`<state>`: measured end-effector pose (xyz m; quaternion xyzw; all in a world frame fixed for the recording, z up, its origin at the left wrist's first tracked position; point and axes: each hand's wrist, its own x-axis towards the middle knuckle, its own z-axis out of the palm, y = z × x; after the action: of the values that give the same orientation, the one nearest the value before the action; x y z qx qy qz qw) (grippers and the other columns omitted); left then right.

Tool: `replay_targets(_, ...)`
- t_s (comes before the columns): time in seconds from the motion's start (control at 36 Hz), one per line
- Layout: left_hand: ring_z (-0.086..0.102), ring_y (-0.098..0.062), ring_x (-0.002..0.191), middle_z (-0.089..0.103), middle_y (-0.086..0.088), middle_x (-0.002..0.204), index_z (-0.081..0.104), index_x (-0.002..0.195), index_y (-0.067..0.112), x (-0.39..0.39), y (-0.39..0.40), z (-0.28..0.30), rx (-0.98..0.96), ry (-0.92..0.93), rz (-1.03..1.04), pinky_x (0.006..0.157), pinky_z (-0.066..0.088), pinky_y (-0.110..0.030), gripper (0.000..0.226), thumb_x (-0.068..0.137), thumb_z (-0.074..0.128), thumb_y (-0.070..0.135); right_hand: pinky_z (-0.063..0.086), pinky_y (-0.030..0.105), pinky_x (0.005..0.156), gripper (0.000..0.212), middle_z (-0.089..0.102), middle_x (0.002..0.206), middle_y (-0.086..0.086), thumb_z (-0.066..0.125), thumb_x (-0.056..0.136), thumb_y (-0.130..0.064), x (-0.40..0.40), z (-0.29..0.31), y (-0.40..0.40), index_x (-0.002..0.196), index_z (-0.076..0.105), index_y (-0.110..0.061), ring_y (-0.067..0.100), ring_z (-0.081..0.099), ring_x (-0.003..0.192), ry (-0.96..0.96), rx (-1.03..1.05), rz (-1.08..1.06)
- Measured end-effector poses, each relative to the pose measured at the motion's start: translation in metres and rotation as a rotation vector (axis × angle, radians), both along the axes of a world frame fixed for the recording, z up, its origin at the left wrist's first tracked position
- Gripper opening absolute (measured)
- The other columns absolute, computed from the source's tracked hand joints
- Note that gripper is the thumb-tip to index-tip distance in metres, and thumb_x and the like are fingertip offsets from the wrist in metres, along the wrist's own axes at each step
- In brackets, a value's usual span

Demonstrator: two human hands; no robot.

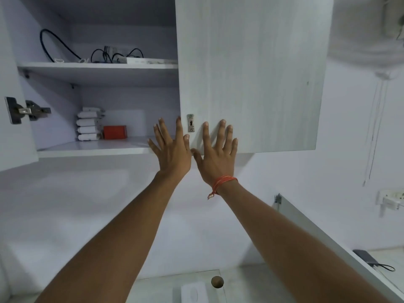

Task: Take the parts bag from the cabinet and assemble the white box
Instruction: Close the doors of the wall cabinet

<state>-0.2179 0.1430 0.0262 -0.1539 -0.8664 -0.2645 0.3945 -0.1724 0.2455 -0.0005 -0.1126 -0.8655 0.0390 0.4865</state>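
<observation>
A wall cabinet (105, 152) hangs above me with its left half standing open. On its lower shelf sits a stack of white packages (88, 124) beside a small red box (114, 132); I cannot tell which item is the parts bag. My left hand (170, 147) is raised with fingers spread at the front edge of the lower shelf, holding nothing. My right hand (215, 154), with an orange thread on the wrist, lies flat and spread against the closed right door (251, 73), just below its small metal lock plate (190, 126). A white box (193, 294) lies on the desk below.
The upper shelf (98, 67) holds black cables and a flat white device. The open left door with its hinge (24, 110) is at the far left. A desk divider (328, 237) runs at the right, with a dark power bank (367, 258) and a wall socket (391, 199) beyond.
</observation>
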Motion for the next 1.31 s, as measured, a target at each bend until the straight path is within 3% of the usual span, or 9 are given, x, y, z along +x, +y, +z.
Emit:
replay_targets(0.28, 0.013, -0.036, 0.150, 0.016, -0.019, 0.162, 0.024, 0.154, 0.015, 0.071, -0.059, 0.018, 0.259, 0.181, -0.009, 0.120, 0.010, -0.055, 0.057, 0.102, 0.043, 0.029, 0.020, 0.052, 0.119, 0.075, 0.015, 0.161, 0.019, 0.043, 0.096, -0.051, 0.069, -0.009, -0.016, 0.155, 0.012, -0.016, 0.038, 0.012, 0.149, -0.075, -0.142, 0.285)
replay_targets(0.58, 0.034, -0.039, 0.137, 0.036, -0.023, 0.146, 0.053, 0.133, 0.009, 0.208, -0.265, 0.011, 0.619, 0.734, 0.557, 0.112, 0.026, -0.041, 0.052, 0.083, 0.061, 0.023, 0.028, 0.040, 0.115, 0.069, 0.031, 0.154, 0.016, 0.053, 0.096, -0.039, 0.149, -0.016, -0.152, 0.152, 0.022, -0.012, 0.030, 0.023, 0.145, -0.022, -0.268, 0.870)
replay_targets(0.67, 0.029, -0.033, 0.141, 0.032, -0.016, 0.150, 0.046, 0.138, 0.017, 0.244, -0.315, 0.018, 0.821, 0.681, 0.713, 0.108, 0.032, -0.047, 0.058, 0.082, 0.056, 0.023, 0.027, 0.038, 0.115, 0.068, 0.031, 0.155, 0.013, 0.053, 0.096, -0.036, 0.166, -0.013, -0.199, 0.152, 0.021, -0.014, 0.027, 0.023, 0.145, -0.025, -0.272, 0.978)
replay_targets(0.78, 0.016, -0.029, 0.147, 0.020, -0.009, 0.158, 0.032, 0.146, 0.019, 0.279, -0.378, 0.024, 0.997, 0.477, 0.839, 0.113, 0.020, -0.053, 0.063, 0.087, 0.052, 0.028, 0.026, 0.032, 0.114, 0.061, 0.035, 0.154, 0.011, 0.051, 0.097, -0.031, 0.191, -0.005, -0.265, 0.151, 0.026, -0.013, 0.025, 0.026, 0.143, 0.002, -0.248, 1.118)
replay_targets(0.86, 0.027, -0.029, 0.144, 0.035, -0.009, 0.154, 0.037, 0.145, 0.013, 0.283, -0.418, 0.024, 1.047, 0.166, 0.651, 0.113, 0.027, -0.048, 0.056, 0.095, 0.045, 0.039, 0.023, 0.022, 0.106, 0.053, 0.040, 0.150, 0.009, 0.049, 0.098, -0.026, 0.199, 0.001, -0.303, 0.147, 0.034, -0.012, 0.023, 0.030, 0.140, 0.022, -0.216, 1.174)
replay_targets(0.94, 0.055, -0.029, 0.110, 0.060, -0.015, 0.119, 0.057, 0.124, 0.001, 0.286, -0.438, 0.025, 1.057, -0.031, 0.345, 0.098, 0.043, -0.041, 0.047, 0.100, 0.038, 0.037, 0.028, 0.021, 0.102, 0.044, 0.048, 0.143, 0.006, 0.049, 0.099, -0.024, 0.205, 0.008, -0.335, 0.140, 0.044, -0.011, 0.022, 0.039, 0.134, 0.055, -0.239, 1.213)
replay_targets(1.08, 0.045, -0.022, 0.059, 0.055, -0.007, 0.070, 0.058, 0.068, 0.011, 0.286, -0.451, 0.020, 1.307, 0.062, 0.151, 0.053, 0.039, -0.025, 0.031, 0.084, 0.055, 0.037, 0.037, 0.021, 0.094, 0.029, 0.063, 0.120, 0.005, 0.051, 0.097, -0.021, 0.205, 0.020, -0.368, 0.122, 0.059, -0.009, 0.020, 0.054, 0.114, 0.206, -0.282, 1.227)
replay_targets(1.19, 0.061, -0.022, 0.061, 0.069, -0.009, 0.068, 0.069, 0.065, 0.008, 0.278, -0.450, 0.015, 1.371, 0.208, 0.015, 0.056, 0.051, -0.027, 0.025, 0.078, 0.062, 0.027, 0.039, 0.021, 0.089, 0.024, 0.066, 0.113, 0.005, 0.054, 0.096, -0.021, 0.202, 0.022, -0.376, 0.116, 0.061, -0.008, 0.019, 0.057, 0.105, 0.300, -0.283, 1.212)
replay_targets(1.31, 0.052, -0.016, 0.048, 0.058, -0.001, 0.049, 0.062, 0.055, 0.007, 0.261, -0.413, 0.017, 1.320, 0.275, -0.225, 0.048, 0.044, -0.023, 0.023, 0.078, 0.065, 0.010, 0.050, 0.029, 0.083, 0.025, 0.066, 0.106, 0.005, 0.059, 0.093, -0.023, 0.197, 0.023, -0.360, 0.111, 0.062, -0.006, 0.018, 0.060, 0.095, 0.416, -0.334, 1.222)
